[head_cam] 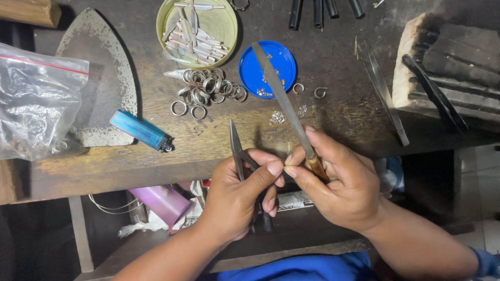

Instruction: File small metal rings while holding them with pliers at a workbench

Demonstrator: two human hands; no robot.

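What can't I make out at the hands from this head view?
- Head view: whatever the fingertips pinch is too small to tell.
- Pliers: handles hidden by the left hand.
- File: handle mostly covered by the right hand.
- Blue lid: contents too small.

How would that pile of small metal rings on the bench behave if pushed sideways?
The metal rings lie loose and overlapping, so they would probably scatter rather than move together. Their thin round shape suggests they are light and could roll. Two strays already sit apart near the blue lighter.
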